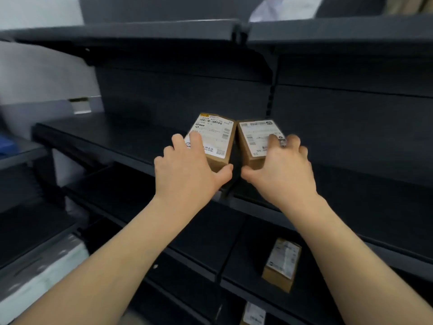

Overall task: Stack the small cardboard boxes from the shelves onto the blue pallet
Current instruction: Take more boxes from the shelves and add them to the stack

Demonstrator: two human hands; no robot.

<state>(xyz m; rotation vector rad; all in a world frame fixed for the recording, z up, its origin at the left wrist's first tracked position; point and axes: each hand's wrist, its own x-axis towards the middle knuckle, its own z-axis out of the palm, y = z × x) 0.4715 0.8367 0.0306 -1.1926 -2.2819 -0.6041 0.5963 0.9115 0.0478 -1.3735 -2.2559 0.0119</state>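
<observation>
Two hands each hold a small cardboard box over the dark middle shelf (98, 134): the left hand (187, 170) clasps the left box (215, 139), the right hand (281, 172) the right box (255, 141), the boxes just beside each other. A third box (282, 263) lies on a lower shelf (234, 273), a fourth (254, 314) below it.

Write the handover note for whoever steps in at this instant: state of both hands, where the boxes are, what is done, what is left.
Left hand: wrapped over the left box on the middle shelf.
Right hand: wrapped over the right box beside it.
Both boxes appear to sit on the shelf, side by side.
Lower shelf: a third box; below it, a fourth box, partly cut off by the frame.
Blue pallet: not in view, so nothing can be confirmed as stacked.
Left: carry these two over, then fetch the lower ones.
</observation>
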